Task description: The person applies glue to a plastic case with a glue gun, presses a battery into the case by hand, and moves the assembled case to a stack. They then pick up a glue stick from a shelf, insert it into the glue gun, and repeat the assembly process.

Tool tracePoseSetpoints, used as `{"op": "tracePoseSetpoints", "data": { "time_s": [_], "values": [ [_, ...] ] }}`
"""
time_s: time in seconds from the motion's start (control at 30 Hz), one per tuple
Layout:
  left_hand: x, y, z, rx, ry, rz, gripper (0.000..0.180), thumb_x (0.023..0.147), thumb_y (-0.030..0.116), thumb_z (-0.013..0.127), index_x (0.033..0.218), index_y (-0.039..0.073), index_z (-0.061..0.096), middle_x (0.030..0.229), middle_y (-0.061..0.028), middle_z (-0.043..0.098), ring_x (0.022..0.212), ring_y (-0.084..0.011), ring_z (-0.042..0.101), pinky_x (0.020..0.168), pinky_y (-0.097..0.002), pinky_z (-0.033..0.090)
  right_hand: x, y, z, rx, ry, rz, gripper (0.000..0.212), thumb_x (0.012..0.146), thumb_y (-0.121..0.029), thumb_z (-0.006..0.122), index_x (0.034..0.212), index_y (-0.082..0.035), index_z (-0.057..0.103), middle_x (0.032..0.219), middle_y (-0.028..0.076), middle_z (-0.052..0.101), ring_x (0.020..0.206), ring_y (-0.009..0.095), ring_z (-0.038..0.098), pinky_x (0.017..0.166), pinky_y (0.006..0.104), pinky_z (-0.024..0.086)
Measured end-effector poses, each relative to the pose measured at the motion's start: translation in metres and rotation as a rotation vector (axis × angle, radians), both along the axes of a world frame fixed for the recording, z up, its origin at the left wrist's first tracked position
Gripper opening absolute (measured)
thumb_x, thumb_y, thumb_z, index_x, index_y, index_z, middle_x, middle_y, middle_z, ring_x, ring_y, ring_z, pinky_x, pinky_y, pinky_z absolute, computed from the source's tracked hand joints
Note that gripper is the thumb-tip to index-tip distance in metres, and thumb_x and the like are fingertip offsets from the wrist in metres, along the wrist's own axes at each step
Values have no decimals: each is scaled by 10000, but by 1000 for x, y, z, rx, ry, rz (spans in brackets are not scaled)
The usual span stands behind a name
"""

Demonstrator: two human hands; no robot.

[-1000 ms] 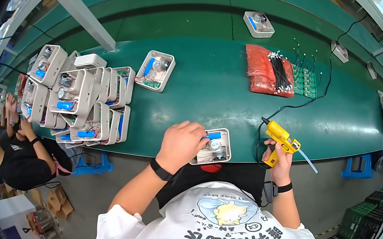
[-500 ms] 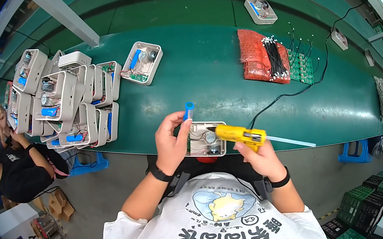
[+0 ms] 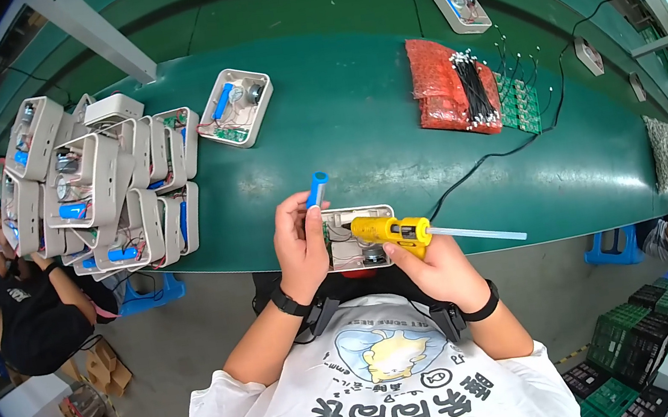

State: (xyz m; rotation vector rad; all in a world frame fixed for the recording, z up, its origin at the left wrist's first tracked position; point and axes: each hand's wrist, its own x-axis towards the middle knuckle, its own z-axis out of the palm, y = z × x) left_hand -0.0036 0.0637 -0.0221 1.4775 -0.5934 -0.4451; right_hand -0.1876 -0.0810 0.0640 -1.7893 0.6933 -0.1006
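A blue cylindrical battery [image 3: 316,189] stands tilted between the fingers of my left hand [image 3: 300,255], held over the left rim of an open white plastic housing [image 3: 368,208]. My right hand [image 3: 445,271] is closed around a yellow hot glue gun [image 3: 389,230], its nozzle end pointing left over the housing. A translucent glue stick [image 3: 484,232] juts from the gun's back to the right. Inside the housing, a dark round part [image 3: 373,254] shows near the front; the gun hides much of the interior. The housing lies at the near edge of the green table.
Similar housings [image 3: 88,180] with blue batteries are piled at left, one single housing [image 3: 236,109] beside them. Red bubble-wrap [image 3: 430,90] with black wires [image 3: 473,88] and green circuit boards [image 3: 519,105] lies at right; a black cable [image 3: 475,168] crosses the table. Co-workers sit at both sides.
The glue gun has moved left and turned flatter, its nozzle further over the housing. The battery in my left hand has shifted slightly left and leans more. The whole view has shifted a little.
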Motion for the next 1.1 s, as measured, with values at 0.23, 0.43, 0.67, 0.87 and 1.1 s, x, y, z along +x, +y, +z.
{"op": "tracePoseSetpoints", "data": {
  "time_s": [0.23,0.43,0.67,0.87,1.1],
  "values": [
    [9,0,25,29,-576,-127,261,1021,-7,729,1274,51,752,1112,-117,706,986,-307,672,920,-405,560,-33,-9,2,-118,46,-140,260,1079,-163,738,1229,50,734,925,69,745,812,142,656,737,321,540],
    [9,1,26,183,-611,-178,287,980,25,777,1260,86,780,1117,-92,720,1020,-310,667,920,-418,532,-36,-3,-6,-108,64,-200,277,1055,-200,752,1201,34,738,984,180,760,836,330,727,755,411,567],
    [7,-2,23,219,-569,-177,245,962,63,821,1202,89,774,1106,-94,736,987,-289,660,905,-412,521,-41,-9,-6,-61,56,-161,283,1055,-187,756,1225,38,735,989,178,765,844,314,730,762,400,569],
    [10,3,22,221,-601,-218,178,936,110,855,1074,101,743,1120,-74,762,1051,-308,681,938,-445,508,-50,-12,-5,46,32,-181,306,1093,-203,735,1294,28,733,938,12,734,758,96,630,667,283,520],
    [19,-3,31,349,-645,-156,155,924,124,853,1011,93,729,1095,-69,767,1054,-301,682,930,-453,502,-45,-14,-14,142,-4,-237,318,1098,-218,730,1318,11,742,951,11,749,754,62,645,614,253,524]
  ]
}}
